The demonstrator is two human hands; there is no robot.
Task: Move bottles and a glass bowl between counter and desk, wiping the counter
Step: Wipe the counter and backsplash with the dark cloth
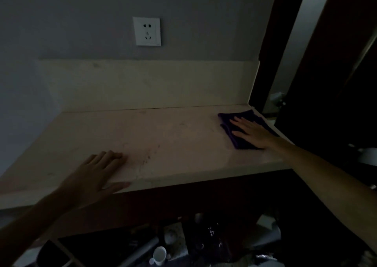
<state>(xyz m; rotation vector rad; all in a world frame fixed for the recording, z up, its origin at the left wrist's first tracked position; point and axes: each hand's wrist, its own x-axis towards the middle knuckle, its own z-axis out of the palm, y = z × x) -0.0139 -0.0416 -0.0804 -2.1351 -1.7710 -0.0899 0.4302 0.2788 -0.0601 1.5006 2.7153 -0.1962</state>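
My right hand (252, 132) lies flat, fingers spread, on a dark purple cloth (240, 128) at the far right end of the worktop (163, 136), close to its back corner. My left hand (95, 173) rests open, palm down, near the front edge on the left, holding nothing. The pale surface between them carries only faint dark specks (the light is dim). A white socket (146, 31) sits on the grey wall above. No bottles or bowl are in view.
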